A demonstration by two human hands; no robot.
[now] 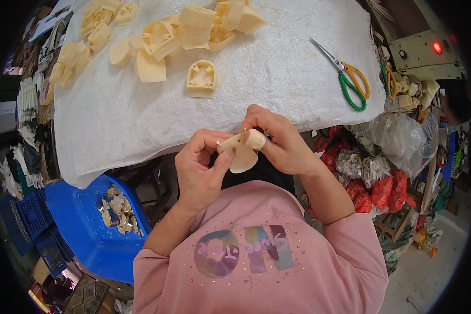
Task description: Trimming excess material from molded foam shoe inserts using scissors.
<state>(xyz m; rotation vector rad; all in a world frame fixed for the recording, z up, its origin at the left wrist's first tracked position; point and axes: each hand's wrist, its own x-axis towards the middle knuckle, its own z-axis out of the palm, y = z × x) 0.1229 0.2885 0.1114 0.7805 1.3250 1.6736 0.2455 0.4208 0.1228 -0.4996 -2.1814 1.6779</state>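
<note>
Two hands meet just below the middle of the frame, both gripping one cream plastic part point(244, 150). The left hand point(200, 168) curls its fingers inward and pinches the part's left edge with thumb and forefinger; the right hand point(278, 144) closes round the part's upper right end, fingers bent over it. The part hangs in the air just off the near edge of the table, above the person's pink top point(256, 256).

One white woven cloth point(277, 78) covers the table across the upper half of the frame. On it, toward the upper left and top centre, lies a loose heap of cream moulded pieces point(162, 39): well over a dozen, too overlapped to count exactly. One single cream piece point(201, 78) sits apart from the heap, just above the hands. One pair of scissors with green and yellow handles point(345, 73) lies on the cloth at the upper right; a second pair of handles point(388, 78) shows just past the cloth's right edge.

At the lower left stands one blue plastic bin point(83, 220) holding a small scatter of pale trimmings point(118, 212). At the right sit clear bags of small parts point(397, 136) and several red bags point(382, 191). One cream machine box with a lit red lamp point(436, 47) occupies the upper right corner. Nothing lies between the hands and the single piece on the cloth
</note>
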